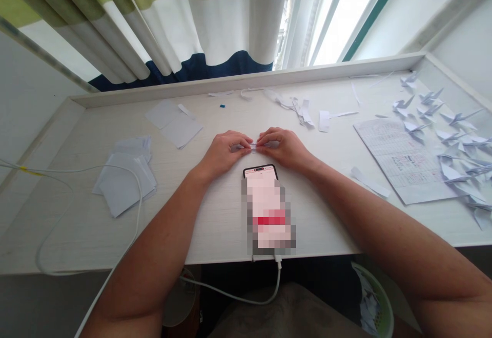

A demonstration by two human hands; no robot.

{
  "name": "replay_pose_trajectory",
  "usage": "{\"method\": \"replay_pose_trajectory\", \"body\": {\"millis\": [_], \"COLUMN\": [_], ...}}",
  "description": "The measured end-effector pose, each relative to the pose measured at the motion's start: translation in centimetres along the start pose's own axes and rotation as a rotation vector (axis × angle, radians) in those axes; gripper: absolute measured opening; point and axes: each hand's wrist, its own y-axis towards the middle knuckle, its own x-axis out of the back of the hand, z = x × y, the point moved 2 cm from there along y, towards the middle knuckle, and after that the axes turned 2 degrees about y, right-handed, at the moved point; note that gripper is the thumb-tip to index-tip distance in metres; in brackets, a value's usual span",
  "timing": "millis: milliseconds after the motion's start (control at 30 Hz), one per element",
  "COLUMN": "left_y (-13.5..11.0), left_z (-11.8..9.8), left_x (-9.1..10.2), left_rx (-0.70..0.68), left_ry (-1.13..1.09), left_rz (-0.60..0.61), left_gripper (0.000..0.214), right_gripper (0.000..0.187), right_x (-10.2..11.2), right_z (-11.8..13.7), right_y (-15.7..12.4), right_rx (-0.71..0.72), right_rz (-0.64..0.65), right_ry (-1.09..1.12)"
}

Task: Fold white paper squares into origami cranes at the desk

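Observation:
Both hands meet at the middle of the white desk (215, 215), pinching a small folded piece of white paper (253, 146) between them. My left hand (227, 149) has its fingertips closed on the paper's left end. On the right end, the thumb and fingers of my right hand (283, 148) are closed in the same way. Most of the paper is hidden by the fingers, so its exact shape does not show. Just below the hands lies a phone (265, 210) with a lit, partly blurred screen, plugged into a white cable (246, 299).
Folded paper cranes (457, 138) crowd the right side, some on a written sheet (400, 159). Paper stacks (126, 179) and loose sheets (175, 123) lie left. Paper scraps (303, 110) are scattered behind the hands. A green basket (384, 297) with paper stands below the desk edge.

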Motion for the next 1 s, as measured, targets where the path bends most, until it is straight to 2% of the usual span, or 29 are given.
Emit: {"method": "replay_pose_trajectory", "body": {"millis": [200, 633, 800, 1000], "left_y": [0.0, 0.2, 0.2, 0.3], "left_z": [0.3, -0.3, -0.2, -0.2], "left_x": [0.1, -0.7, -0.8, -1.0], "left_rx": [-0.002, 0.156, 0.212, 0.243], "left_ry": [-0.002, 0.019, -0.018, -0.049], "left_rz": [0.028, -0.082, -0.083, -0.091], "left_gripper": [0.007, 0.011, 0.019, 0.018], "right_gripper": [0.008, 0.006, 0.008, 0.01], "right_x": [-0.1, 0.1, 0.2, 0.1], "right_z": [-0.3, 0.5, 0.5, 0.5], "right_y": [0.0, 0.3, 0.3, 0.4], "right_rx": [-0.031, -0.091, -0.138, -0.109], "right_rz": [-0.019, -0.026, -0.044, -0.032], "right_ry": [0.008, 0.009, 0.072, 0.051]}}
